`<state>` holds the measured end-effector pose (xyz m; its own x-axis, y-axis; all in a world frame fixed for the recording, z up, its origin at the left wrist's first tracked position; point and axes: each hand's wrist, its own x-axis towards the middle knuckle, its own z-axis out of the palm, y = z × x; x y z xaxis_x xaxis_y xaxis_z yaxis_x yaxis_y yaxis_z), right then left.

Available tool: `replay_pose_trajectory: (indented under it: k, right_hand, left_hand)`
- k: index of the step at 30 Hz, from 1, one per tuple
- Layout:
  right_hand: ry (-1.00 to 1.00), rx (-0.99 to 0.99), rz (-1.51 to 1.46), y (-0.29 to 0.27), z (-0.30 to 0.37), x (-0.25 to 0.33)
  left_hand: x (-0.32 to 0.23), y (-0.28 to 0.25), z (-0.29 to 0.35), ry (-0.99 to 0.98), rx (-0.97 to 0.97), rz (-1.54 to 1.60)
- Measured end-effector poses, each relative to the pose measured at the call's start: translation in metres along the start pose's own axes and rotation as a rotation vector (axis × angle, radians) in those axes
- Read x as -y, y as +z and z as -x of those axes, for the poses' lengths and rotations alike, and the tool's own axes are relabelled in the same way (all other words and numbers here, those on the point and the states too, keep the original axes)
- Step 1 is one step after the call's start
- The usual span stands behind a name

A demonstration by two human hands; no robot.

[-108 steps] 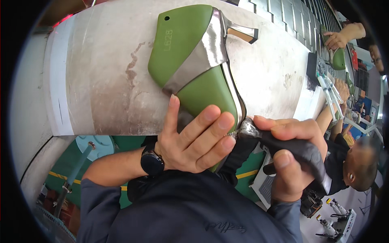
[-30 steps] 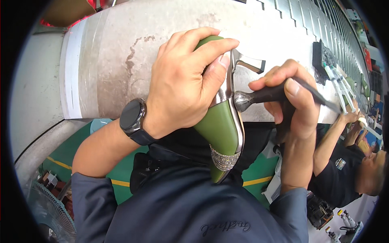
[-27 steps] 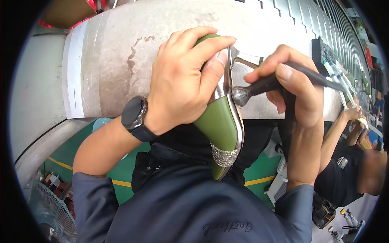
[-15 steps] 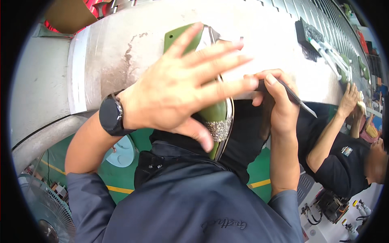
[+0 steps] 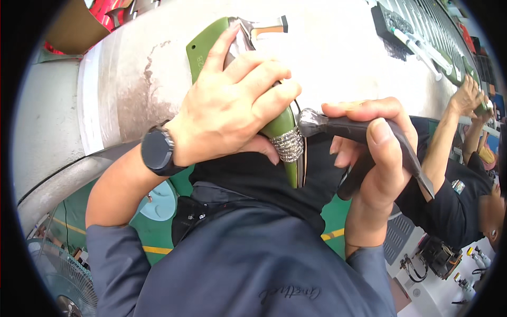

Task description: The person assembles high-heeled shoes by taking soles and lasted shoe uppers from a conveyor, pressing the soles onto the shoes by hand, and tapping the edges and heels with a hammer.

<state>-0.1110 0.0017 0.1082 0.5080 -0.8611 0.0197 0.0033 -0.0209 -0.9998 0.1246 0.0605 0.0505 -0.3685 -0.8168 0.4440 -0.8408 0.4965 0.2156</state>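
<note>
Green heeled shoe [image 5: 280, 126] lying sideways; dark-handled hammer [image 5: 346, 128] beside sole [image 5: 303, 158].

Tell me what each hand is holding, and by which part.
The right hand holds a hammer by the dark part between its rounded metal face and tapered tip. The left hand grasps a high-heeled shoe between heel and sparkly band.

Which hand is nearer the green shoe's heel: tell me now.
Left. The left hand lies over the green shoe, index finger pointing toward the heel; the right hand, gripping the hammer, is farther, to the heel's lower right.
</note>
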Motion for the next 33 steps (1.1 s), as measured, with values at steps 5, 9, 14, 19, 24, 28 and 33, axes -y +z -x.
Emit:
replay_pose_trajectory:
  k: [5, 9, 14, 19, 24, 28, 33]
  right_hand:
    - [-0.049, -0.089, 0.355, 0.004, -0.009, 0.026]
    - [-0.357, -0.198, -0.273, -0.040, 0.012, 0.029]
    - [0.015, -0.042, 0.093, 0.000, 0.013, 0.000]
    - [-0.182, -0.146, 0.130, -0.017, 0.008, 0.012]
    - [0.022, 0.132, -0.036, -0.011, 0.020, 0.002]
    - [-0.185, 0.054, 0.266, -0.010, -0.013, 0.006]
    - [-0.409, 0.092, 1.110, -0.031, -0.063, -0.017]
  left_hand:
    - [0.002, 0.000, 0.001, -0.014, 0.010, 0.044]
    - [0.002, -0.001, 0.001, -0.005, -0.010, 0.028]
    - [-0.004, 0.000, -0.005, 0.001, -0.028, 0.003]
    - [0.000, 0.003, 0.000, 0.000, -0.009, 0.006]
    - [-0.003, 0.004, -0.006, -0.005, -0.032, -0.005]
    - [0.002, -0.002, -0.002, 0.013, -0.052, 0.001]
    - [0.013, -0.014, 0.010, -0.047, -0.303, 0.160]
